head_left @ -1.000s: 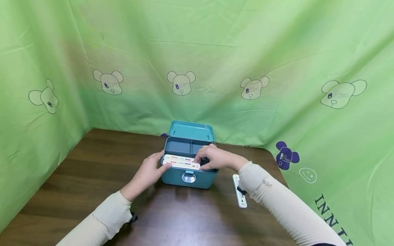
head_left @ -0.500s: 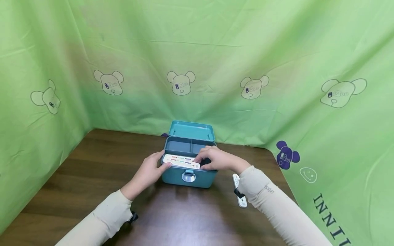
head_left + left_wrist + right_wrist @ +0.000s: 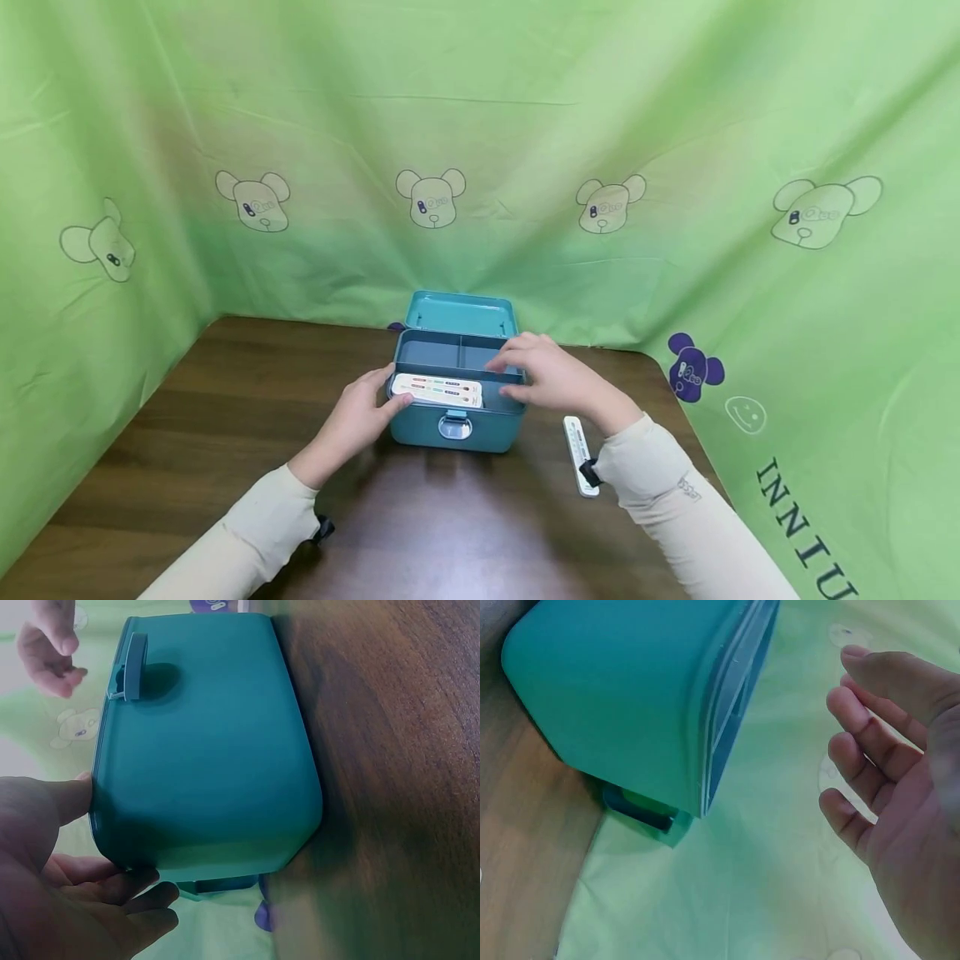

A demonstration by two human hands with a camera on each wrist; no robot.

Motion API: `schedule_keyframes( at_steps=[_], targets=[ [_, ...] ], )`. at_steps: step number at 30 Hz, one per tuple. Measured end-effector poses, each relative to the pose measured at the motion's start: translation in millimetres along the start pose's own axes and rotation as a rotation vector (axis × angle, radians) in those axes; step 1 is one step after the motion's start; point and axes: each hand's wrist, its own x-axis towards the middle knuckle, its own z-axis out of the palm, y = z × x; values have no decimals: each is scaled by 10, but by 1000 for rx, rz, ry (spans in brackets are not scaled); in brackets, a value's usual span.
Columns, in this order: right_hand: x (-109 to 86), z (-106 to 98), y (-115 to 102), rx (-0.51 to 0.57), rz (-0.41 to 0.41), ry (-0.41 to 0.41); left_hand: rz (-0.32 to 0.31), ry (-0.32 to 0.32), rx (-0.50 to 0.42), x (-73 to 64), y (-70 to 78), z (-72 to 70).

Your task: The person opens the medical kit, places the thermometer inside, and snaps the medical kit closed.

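Note:
A teal storage box [image 3: 487,433] stands on the table with its lid [image 3: 461,315] open and a metal latch at the front. Two long flat white strips with small coloured print [image 3: 437,392] lie side by side in its front compartment. My left hand [image 3: 362,421] holds the box's front left corner, thumb on the front rim and fingers along the left side. In the left wrist view, the left fingers [image 3: 112,889] reach round that side. My right hand [image 3: 555,375] hovers over the box's right end with fingers loosely bent and nothing between them.
Another long white strip [image 3: 577,446] lies on the brown wooden table [image 3: 225,417], right of the box and partly under the right wrist's strap. Behind the box, a divided tray [image 3: 427,352] fills the back part. A green printed cloth [image 3: 510,125] surrounds the table.
My right hand has let go of the white strips and risen slightly to the right, its fingers spreading. The left hand keeps its hold on the box corner. The head view has shifted slightly.

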Motion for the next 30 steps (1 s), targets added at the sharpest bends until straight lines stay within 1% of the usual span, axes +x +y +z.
schedule_keyframes(
  at_steps=[5, 11, 14, 16, 18, 21, 25, 27, 30],
  targets=[
    [-167, -46, -21, -5, 51, 69, -1, -2, 4, 1, 5, -5],
    [-475, -3, 13, 33, 145, 180, -4, 1, -4, -8, 8, -13],
    [-645, 70, 42, 55, 204, 234, -1, -1, -4, -21, 5, -19],
    [-750, 129, 50, 67, 251, 259, -5, 2, -4, -29, 2, -19],
    [-846, 188, 59, 66, 281, 283, -5, 4, -6, -35, 1, -15],
    [-994, 283, 66, 66, 332, 312, -5, 0, -13, -44, 1, -5],
    [-1186, 414, 79, 92, 425, 338, -2, -12, -8, -46, 10, -5],
    [-1259, 473, 87, 103, 464, 349, -9, -10, -5, -44, 16, -12],
    [-1343, 552, 104, 109, 497, 371, -11, -7, 4, -43, 16, -16]
  ],
)
